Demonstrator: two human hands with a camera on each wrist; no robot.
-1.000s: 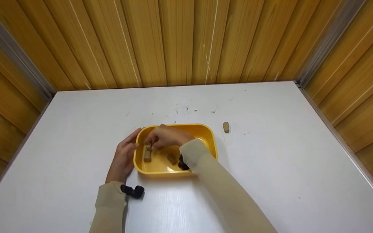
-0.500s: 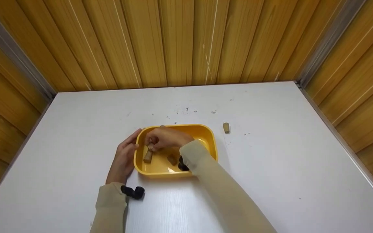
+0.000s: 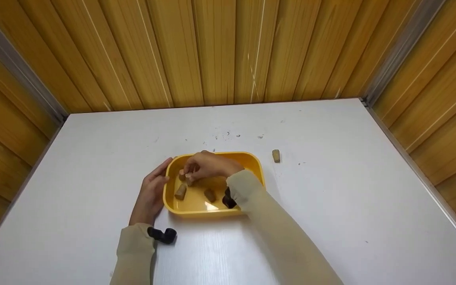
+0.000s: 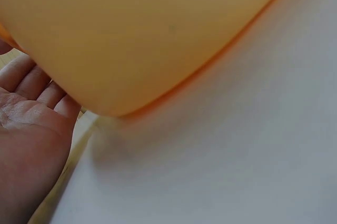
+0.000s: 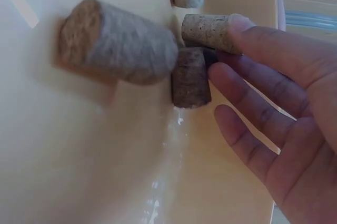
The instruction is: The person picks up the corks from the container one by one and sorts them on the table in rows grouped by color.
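Note:
Several tapered corks lie inside a yellow plastic tub (image 3: 212, 212). My right hand (image 3: 210, 164) reaches in at the tub's left side and pinches a cork (image 5: 202, 30) between thumb and fingers. A darker cork (image 5: 190, 79) sits right beside the pinched one, near its fingertips. Closer to me are a cork (image 3: 180, 192) at the left and another (image 3: 210, 194) near the middle. My left hand (image 3: 152, 192) rests along the tub's outer left wall, fingers fairly straight, its thumb tip at the rim. The tub hides some of those fingers in the left wrist view.
One more cork (image 3: 276, 156) stands apart on the white table (image 3: 331, 198), right of the tub. Small dark marks dot the tabletop behind the tub. Wood-patterned panels (image 3: 216, 51) rise along the back and both sides.
My right hand has shifted slightly right with the pinched cork, away from the cork at the left. Another cork now shows beside its fingertips. The left hand and tub stay put.

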